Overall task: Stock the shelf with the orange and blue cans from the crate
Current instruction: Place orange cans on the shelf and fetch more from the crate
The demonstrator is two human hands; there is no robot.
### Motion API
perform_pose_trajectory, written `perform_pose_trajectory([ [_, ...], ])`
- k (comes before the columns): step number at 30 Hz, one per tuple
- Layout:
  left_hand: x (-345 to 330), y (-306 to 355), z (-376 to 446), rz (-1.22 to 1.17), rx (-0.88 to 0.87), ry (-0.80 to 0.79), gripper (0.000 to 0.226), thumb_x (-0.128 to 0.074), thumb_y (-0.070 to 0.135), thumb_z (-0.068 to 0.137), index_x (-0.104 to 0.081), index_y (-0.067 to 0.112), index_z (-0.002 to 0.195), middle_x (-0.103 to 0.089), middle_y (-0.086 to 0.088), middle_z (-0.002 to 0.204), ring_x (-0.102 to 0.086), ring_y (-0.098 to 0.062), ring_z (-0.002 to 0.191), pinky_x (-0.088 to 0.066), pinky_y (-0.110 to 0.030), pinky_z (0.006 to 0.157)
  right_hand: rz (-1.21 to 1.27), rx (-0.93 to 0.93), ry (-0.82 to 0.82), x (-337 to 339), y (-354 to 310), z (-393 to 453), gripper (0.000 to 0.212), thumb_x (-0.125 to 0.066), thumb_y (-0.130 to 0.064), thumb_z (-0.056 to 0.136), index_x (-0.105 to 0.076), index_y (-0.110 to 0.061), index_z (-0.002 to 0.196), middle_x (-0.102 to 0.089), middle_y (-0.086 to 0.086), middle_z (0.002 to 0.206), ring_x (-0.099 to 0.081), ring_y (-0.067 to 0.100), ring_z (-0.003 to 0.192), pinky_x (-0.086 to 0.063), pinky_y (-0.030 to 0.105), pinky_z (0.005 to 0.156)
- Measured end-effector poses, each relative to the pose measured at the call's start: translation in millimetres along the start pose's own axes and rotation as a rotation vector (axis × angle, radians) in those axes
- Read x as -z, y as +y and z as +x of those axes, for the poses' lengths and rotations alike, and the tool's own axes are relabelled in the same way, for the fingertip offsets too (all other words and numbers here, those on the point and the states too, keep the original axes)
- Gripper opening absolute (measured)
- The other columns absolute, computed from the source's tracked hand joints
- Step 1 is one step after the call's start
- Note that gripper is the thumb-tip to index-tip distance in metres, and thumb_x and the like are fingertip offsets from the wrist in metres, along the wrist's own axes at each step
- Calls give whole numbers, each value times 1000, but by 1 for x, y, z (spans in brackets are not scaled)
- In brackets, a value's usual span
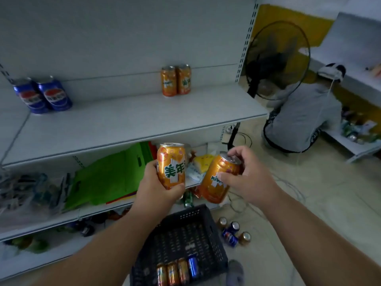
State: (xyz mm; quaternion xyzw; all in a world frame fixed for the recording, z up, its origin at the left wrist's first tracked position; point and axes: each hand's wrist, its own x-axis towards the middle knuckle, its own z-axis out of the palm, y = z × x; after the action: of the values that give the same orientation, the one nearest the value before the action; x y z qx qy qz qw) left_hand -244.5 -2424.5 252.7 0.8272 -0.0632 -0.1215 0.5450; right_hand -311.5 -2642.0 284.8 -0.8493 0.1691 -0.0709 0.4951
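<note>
Both hands are full. The left hand (158, 188) grips an upright orange can (171, 165) round its lower half, green lettering facing out, and the right hand (245, 178) grips a second orange can (219, 178), this one tilted, its top leaning toward the right hand's fingers (237, 154), which curl over the rim. The two cans are near each other but apart, held out in front of the lower shelves.

Above the hands runs the white shelf (134, 122). On it, up past the left hand, a pair of orange cans (175, 80) stands touching, side by side at the back. Far off to the left of both hands, two blue cans (42, 94) stand together, also touching (the wide lens makes them look tilted).

Below the hands, between the forearms, sits the dark plastic crate (191, 228) on the floor. At its near end lie three orange cans (172, 273) and one blue can (192, 266) in a row. Just right of the crate, under the right forearm, a few loose cans (234, 232) rest on the floor, orange and blue mixed.

Behind the left hand, the lower shelf holds green bags (107, 174). Beyond the right hand stands a black fan (276, 60), and another person (303, 120) crouches by a low shelf.
</note>
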Motion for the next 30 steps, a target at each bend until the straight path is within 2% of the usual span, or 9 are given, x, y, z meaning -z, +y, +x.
perform_pose_trajectory([
  [4,-52,33,26,-258,116,106,47,-76,13,80,-48,25,117,-68,2,100,-68,-9,80,-53,-23,60,169,-1,27,43,17,64,34,-73,-22,77,-52,-36,100,-59,-3,98,-60,15,83,-52,31,68],
  [6,-67,53,36,-400,171,132,34,-73,15,85,-52,26,110,-69,-1,102,-69,-13,83,-52,-26,64,396,-61,67,58,17,91,28,-67,-17,79,-54,-28,101,-59,5,95,-58,18,76,-50,28,61],
  [9,-75,77,54,-478,189,151,31,-72,27,85,-54,24,111,-70,-1,101,-71,-13,85,-53,-27,68,624,-175,53,68,10,121,28,-60,-15,82,-54,-20,109,-57,11,98,-60,25,77,-53,38,64],
  [12,-77,89,71,-429,168,156,35,-73,37,83,-55,28,112,-71,2,100,-71,-13,86,-55,-30,70,589,-158,25,67,2,140,26,-56,-10,88,-51,-19,112,-56,10,101,-61,26,80,-54,35,59],
  [17,-79,107,108,-312,139,141,35,-71,40,86,-50,32,113,-67,5,101,-69,-8,77,-50,-18,51,539,-113,92,62,-9,167,28,-58,-13,89,-47,-21,113,-55,5,99,-61,19,78,-49,22,46],
  [19,-84,112,128,-283,125,174,35,-73,40,84,-51,35,111,-66,5,104,-68,-9,83,-53,-21,58,464,-76,93,67,-12,184,27,-59,-15,89,-47,-21,113,-55,1,97,-60,15,77,-47,20,45],
  [22,-93,113,165,-138,81,210,36,-76,46,78,-55,39,106,-63,5,111,-65,-10,92,-56,-29,73,354,7,59,78,-14,217,28,-61,-17,88,-46,-25,111,-56,-2,98,-61,14,82,-49,25,57],
  [27,-111,109,248,150,20,275,64,-79,57,52,-61,32,108,-63,8,107,-65,-9,92,-58,-35,80,143,197,28,85,7,296,35,-67,-27,84,-42,-33,108,-53,-3,107,-58,16,95,-53,39,79],
  [30,-124,112,298,240,21,335,70,-82,51,49,-60,29,112,-58,8,114,-61,-12,98,-56,-37,86,-35,335,52,85,21,345,43,-71,-30,81,-40,-29,112,-48,-1,114,-52,16,103,-48,36,86],
])
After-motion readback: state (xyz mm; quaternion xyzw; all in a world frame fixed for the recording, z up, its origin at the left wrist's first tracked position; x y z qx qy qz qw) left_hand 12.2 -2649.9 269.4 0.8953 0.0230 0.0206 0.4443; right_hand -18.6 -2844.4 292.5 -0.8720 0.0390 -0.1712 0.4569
